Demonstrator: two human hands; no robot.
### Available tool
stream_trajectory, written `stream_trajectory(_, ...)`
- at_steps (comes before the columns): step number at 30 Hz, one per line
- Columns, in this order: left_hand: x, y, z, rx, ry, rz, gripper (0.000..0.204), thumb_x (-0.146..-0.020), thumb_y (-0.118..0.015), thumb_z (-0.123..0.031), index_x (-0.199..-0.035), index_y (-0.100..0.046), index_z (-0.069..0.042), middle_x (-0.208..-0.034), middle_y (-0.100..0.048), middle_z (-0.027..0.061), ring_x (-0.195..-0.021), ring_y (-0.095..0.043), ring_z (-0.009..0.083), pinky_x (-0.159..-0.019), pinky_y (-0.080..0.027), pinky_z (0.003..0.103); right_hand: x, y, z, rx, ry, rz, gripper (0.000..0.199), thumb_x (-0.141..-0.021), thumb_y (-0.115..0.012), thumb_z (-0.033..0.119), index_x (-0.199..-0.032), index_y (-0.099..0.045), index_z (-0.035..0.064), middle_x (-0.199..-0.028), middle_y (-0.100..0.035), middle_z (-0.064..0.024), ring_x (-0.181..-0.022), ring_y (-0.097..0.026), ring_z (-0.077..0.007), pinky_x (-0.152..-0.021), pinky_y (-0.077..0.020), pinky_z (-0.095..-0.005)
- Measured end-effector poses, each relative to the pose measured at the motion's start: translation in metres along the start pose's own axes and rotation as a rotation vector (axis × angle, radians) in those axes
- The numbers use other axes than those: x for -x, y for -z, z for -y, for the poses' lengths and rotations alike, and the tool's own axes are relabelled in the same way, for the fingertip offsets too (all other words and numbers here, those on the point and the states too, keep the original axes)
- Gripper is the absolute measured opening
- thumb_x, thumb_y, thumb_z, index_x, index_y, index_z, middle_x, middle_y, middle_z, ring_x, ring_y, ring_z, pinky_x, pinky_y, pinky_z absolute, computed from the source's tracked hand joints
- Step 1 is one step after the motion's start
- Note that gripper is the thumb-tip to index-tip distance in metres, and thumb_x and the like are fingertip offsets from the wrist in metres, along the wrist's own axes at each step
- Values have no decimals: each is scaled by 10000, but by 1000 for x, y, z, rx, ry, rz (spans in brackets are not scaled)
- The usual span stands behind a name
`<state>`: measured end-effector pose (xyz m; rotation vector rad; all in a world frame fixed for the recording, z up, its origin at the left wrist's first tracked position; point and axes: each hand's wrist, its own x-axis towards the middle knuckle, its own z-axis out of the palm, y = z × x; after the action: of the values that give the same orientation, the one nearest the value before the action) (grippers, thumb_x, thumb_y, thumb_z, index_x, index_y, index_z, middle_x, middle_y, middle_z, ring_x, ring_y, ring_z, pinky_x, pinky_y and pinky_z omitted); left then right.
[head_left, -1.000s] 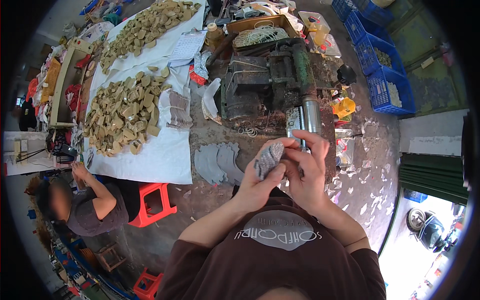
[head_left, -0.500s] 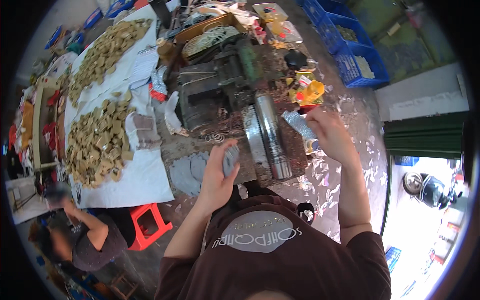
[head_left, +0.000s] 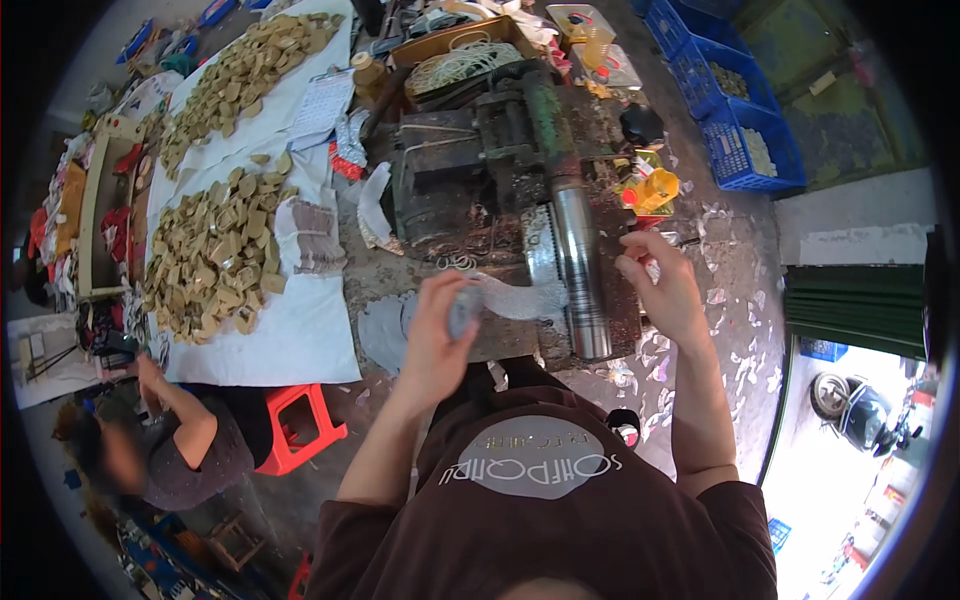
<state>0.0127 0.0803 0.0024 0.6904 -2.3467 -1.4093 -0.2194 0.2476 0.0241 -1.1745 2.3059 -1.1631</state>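
Left hand [head_left: 437, 325] closed on grey sheet [head_left: 505, 297] — thin, embossed, blurred; sheet's far end lies against steel roller [head_left: 583, 270] of press [head_left: 490, 170]. Right hand [head_left: 665, 290] beside roller, fingers curled narrow, maybe pinching small scrap — cannot tell. Judgement: feed sheet square to roller, keep it flat and taut, fingertips back from nip. More cut sheets [head_left: 385, 325] near left hand. Tan blocks [head_left: 215, 255] on white cloth [head_left: 300, 340], well apart.

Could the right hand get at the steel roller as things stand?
Probably yes: the right hand hovers just beside the steel roller, and nothing lies between them. The left hand with its silvery sheet stays on the roller's other side.
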Motion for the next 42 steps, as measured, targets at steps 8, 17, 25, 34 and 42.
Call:
stream_trajectory(8, 65, 44, 97, -592, 95, -15, 532, -627, -524, 109, -1145, -516, -14, -1225, -476, 173, -1158, -446, 361, -952, -355, 438, 3, -6, -6, -87, -58, -37, 238, -836, -623, 54, -1068, -586, 12, -810, -628, -77, -763, -586, -162, -733, -469, -294)
stream_trajectory(17, 75, 37, 91, -498, 233, 313, 475, -688, -576, 26, -1155, -526, -44, -1212, -482, 153, -1085, -498, 363, -911, -393, 440, 2, -8, 9, -65, 1, -71, 194, -849, -623, 64, -1030, -593, 2, -817, -626, -84, -747, -587, -168, -720, -471, -294)
stream_trajectory(25, 17, -1, -12, 912, 160, 123, 506, -887, -579, -228, -1301, -410, 10, -1260, -478, 108, -1179, -466, 206, -994, -369, 353, 19, -53, 90, -74, 373, 26, 253, -681, -732, 41, -907, -620, 49, -1104, -534, -110, -969, -479, -304, -790, -390, -412)
stream_trajectory(34, 6, -47, -49, 1172, 148, -64, 424, -943, -517, -196, -1307, -398, -15, -1217, -509, 105, -1136, -488, 183, -974, -385, 359, 23, -68, 75, -72, 374, -167, 227, -672, -710, 12, -850, -580, 69, -1147, -503, -112, -1005, -441, -314, -805, -344, -428)
stream_trajectory(42, -7, -17, -15, 379, 229, -47, 343, -886, -539, -59, -1221, -476, -14, -1032, -545, 75, -962, -528, 182, -843, -410, 295, -9, 27, 22, 99, 103, 0, 120, -785, -585, -5, -897, -566, 32, -774, -621, -121, -757, -604, -319, -671, -459, -393)
